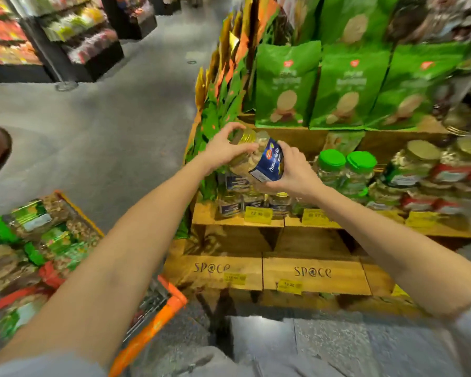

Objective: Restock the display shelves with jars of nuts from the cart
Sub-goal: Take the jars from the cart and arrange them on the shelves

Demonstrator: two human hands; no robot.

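Observation:
Both my hands hold one jar of nuts (259, 159), clear plastic with a yellow lid and a blue label, tilted on its side above the wooden display shelf (237, 220). My left hand (223, 148) grips the lid end. My right hand (294, 172) grips the bottom end from the right. Below the jar stand several like blue-label jars (230, 205) on the shelf. The cart (172, 300), with an orange rim, is at lower left and filled with packs and jars of nuts (38, 240).
Green-lid jars (346, 170) and red-label jars (446, 172) fill the shelf to the right. Green snack bags (346, 85) stand on the tier above. Yellow price tags (257, 214) line the shelf edge. A grey aisle floor (106, 131) lies to the left.

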